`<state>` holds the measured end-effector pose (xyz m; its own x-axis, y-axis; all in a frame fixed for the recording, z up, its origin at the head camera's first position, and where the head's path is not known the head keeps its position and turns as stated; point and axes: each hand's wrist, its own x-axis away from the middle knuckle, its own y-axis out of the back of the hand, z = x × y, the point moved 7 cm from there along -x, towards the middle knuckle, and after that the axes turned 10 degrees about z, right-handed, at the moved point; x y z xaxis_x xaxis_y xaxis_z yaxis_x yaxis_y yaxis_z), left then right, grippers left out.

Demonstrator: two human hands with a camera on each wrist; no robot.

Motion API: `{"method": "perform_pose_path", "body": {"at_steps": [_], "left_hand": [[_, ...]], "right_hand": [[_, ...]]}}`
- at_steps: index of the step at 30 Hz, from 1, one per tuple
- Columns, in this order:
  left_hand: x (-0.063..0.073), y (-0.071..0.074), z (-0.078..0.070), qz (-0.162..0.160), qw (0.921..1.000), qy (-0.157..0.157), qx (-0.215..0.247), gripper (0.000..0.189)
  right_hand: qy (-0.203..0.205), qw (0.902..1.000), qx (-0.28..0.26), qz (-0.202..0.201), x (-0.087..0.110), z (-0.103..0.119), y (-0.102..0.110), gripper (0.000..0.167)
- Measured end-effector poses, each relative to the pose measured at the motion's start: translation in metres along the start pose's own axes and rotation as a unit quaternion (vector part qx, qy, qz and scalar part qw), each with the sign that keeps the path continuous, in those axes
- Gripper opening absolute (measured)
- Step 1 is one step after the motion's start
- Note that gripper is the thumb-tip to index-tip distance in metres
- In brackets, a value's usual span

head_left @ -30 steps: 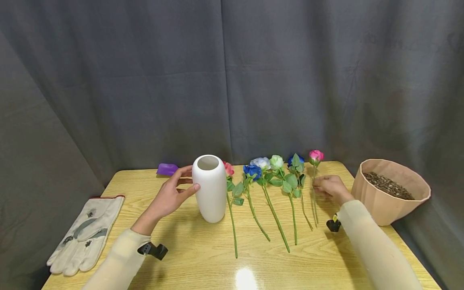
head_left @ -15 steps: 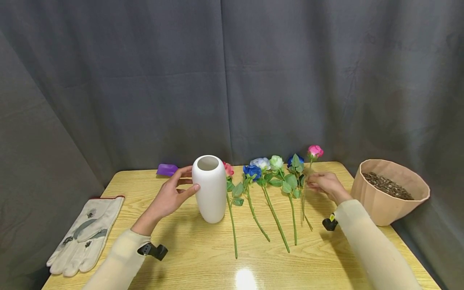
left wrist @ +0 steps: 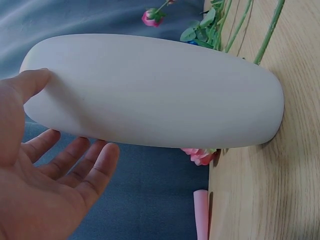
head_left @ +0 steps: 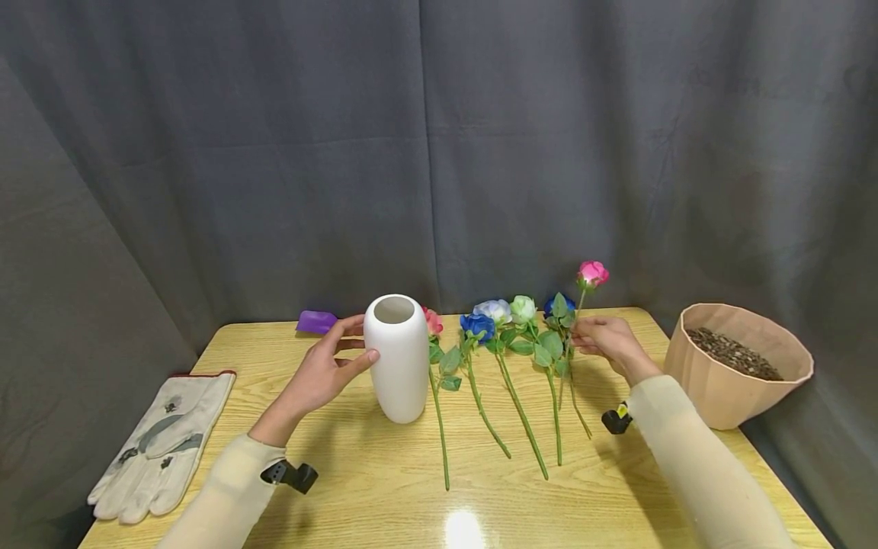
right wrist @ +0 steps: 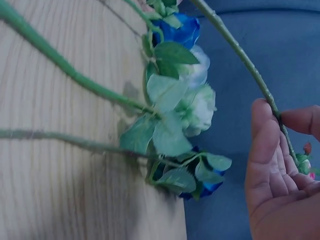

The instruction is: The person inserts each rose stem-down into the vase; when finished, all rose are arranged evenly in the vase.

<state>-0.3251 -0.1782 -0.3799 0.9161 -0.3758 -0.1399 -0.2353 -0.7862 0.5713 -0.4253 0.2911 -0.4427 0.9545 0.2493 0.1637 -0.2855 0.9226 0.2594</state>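
My left hand holds the white vase near its top, thumb on one side and fingertips on the other. The vase stands upright with its mouth uncovered. In the right wrist view my right hand pinches a green stem between thumb and fingers. That stem belongs to the pink rose, raised above the back edge in the head view. Below it lie a dark blue rose, a pale green rose, a pale lilac rose, a blue rose and a coral-pink rose.
A peach pot with dark brown bits inside stands at the table's right edge. White patterned gloves lie at the left edge. Behind the vase is a purple scoop. A grey curtain hangs behind the table.
My right hand has lifted the pink rose and carried it left, above the dark blue rose; its stem now tilts. My left hand and the vase have stayed put.
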Motion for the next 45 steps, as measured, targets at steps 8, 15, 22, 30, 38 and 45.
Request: {"method": "perform_pose_path", "body": {"at_steps": [8,15,22,30,38,45], "left_hand": [[0.001,0.000,-0.001,-0.002,1.0000,-0.003,-0.001,0.066],[0.001,-0.001,0.000,-0.002,1.0000,0.000,-0.005,0.066],[0.001,0.000,0.000,-0.003,1.0000,-0.002,-0.009,0.067],[0.000,0.000,0.000,-0.001,0.9999,-0.004,-0.011,0.067],[0.000,-0.001,0.001,0.000,1.0000,-0.004,-0.006,0.068],[-0.001,-0.001,0.001,-0.001,1.0000,-0.006,-0.008,0.067]], "right_hand": [[0.020,0.9997,-0.015,-0.006,0.000,0.013,-0.007,0.048],[0.027,0.9993,-0.027,0.002,0.005,0.025,-0.015,0.046],[0.045,0.9979,-0.046,-0.004,0.009,0.041,-0.024,0.039],[0.062,0.9950,-0.078,-0.008,0.017,0.061,-0.036,0.036],[0.079,0.9910,-0.108,-0.003,0.022,0.078,-0.048,0.022],[0.097,0.9875,-0.124,-0.005,0.023,0.089,-0.054,0.021]]}}
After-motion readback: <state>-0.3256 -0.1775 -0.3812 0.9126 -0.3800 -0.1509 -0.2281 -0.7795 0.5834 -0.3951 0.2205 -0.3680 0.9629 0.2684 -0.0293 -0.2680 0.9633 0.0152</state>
